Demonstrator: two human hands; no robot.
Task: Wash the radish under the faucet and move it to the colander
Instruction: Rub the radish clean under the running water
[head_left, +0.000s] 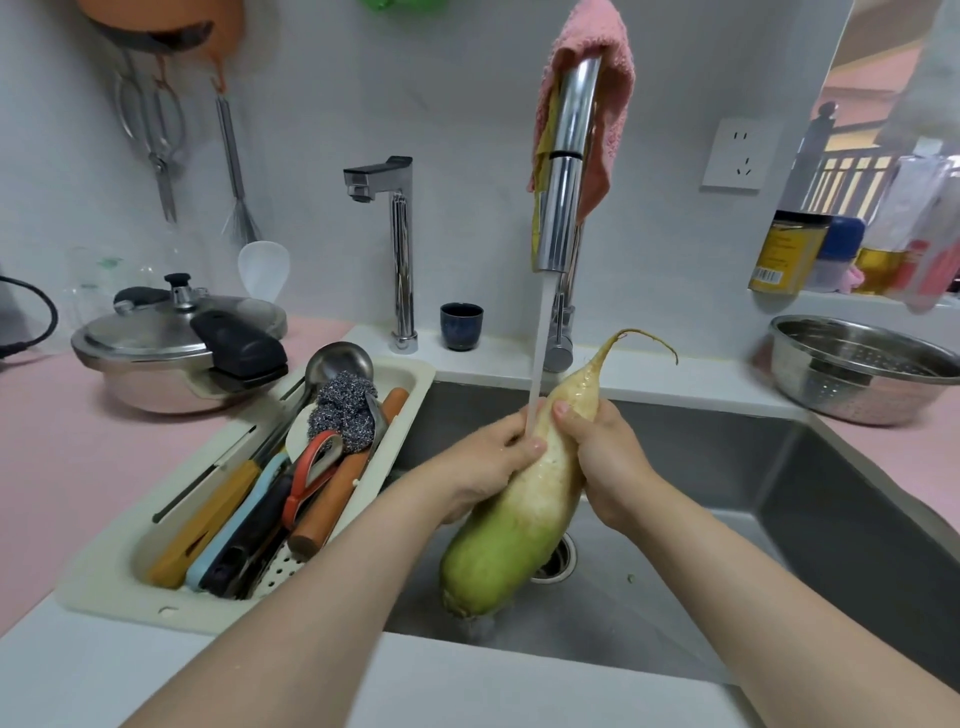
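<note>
While water runs in a thin stream from the chrome faucet (563, 171), a person holds a long radish (524, 499) over the steel sink (779, 499), directly below the spout. The radish is tilted, its green blunt end low above the drain and its white tapered root end pointing up and back toward the faucet's base. The left hand (485, 462) grips the radish's white middle from the left, fingers curled around it, where the stream lands. The right hand (605, 457) grips it from the right, thumb pressed on top, fingers wrapped behind. To the right of the sink, well apart from the radish, a steel colander (862, 369) sits on the pink counter. Left of the sink, a utensil tray (249, 499) holds tools. A pink cloth (610, 93) hangs over the faucet's neck.
</note>
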